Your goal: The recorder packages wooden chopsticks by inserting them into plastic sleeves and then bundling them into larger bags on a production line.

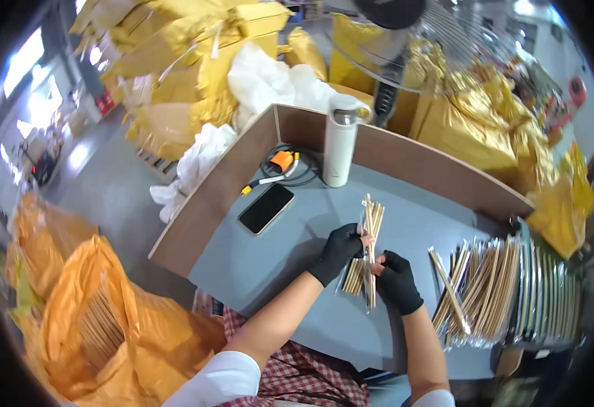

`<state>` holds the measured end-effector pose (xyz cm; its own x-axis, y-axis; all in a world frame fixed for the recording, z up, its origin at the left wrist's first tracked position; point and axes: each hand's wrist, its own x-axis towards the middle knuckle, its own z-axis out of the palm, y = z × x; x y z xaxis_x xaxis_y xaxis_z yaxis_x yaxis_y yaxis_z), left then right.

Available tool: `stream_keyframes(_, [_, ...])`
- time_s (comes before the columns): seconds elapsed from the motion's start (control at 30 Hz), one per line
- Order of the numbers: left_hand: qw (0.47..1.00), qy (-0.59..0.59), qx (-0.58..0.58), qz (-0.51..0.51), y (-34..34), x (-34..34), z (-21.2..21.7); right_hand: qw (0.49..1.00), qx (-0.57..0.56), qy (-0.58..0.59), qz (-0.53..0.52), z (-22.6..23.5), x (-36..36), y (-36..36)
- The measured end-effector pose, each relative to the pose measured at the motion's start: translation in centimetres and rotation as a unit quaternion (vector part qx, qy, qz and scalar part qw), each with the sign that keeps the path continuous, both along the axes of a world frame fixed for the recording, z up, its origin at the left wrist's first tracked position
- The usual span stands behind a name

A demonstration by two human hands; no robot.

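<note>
The person's left hand (341,251) wears a snug black fabric glove (334,259) with bare fingertips (365,240); its fingers are curled in, their ends pointing to the right. The left forearm (273,319) is bare and slants up from the lower left, out of a short white cloth sleeve (219,378), roughly in line with the wrist. The right hand (397,279), in a matching black fabric glove (401,288), sits slightly closer to the body, its fingers bent and aimed left. The bare right forearm (424,346) rises steeply from a white cloth cuff (435,399) at the lower edge, and the hand angles inward at the wrist. The two hands are near each other, fingertips facing across a narrow gap.
</note>
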<state>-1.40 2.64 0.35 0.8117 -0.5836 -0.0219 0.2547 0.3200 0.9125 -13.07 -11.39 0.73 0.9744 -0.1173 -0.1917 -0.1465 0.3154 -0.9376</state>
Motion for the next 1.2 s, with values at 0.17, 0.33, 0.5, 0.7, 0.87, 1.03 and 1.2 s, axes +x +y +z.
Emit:
stream_keyframes(0.17, [0.999,-0.035,0.001,0.001,0.9,0.3,-1.0,1.0,-0.003,0.005,-0.01,0.6,0.0,0.7])
stream_keyframes(0.33, [0.999,-0.04,-0.014,0.018,0.8,0.5,-1.8,0.994,-0.1,0.049,-0.02,1.1,-0.4,0.9])
stream_keyframes(0.5, [0.994,-0.101,0.011,0.05,0.3,1.1,-1.9,0.993,-0.087,0.067,-0.034,2.1,-0.5,1.8])
stream_keyframes(0.7, [0.996,-0.078,-0.044,0.026,-0.1,1.9,-2.1,0.994,-0.06,0.067,-0.059,2.4,0.0,2.9])
stream_keyframes(0.87, [0.999,0.003,-0.05,-0.002,0.7,0.9,0.6,0.997,-0.017,0.029,-0.066,1.7,-0.2,2.4])
stream_keyframes(1.03, [0.999,0.0,-0.025,-0.024,1.3,0.4,0.6,0.996,-0.038,0.062,-0.044,1.6,-1.0,2.4])
stream_keyframes(1.2, [1.0,-0.002,0.009,-0.022,2.2,0.6,0.2,1.0,-0.004,0.027,-0.013,1.8,-1.0,2.7])
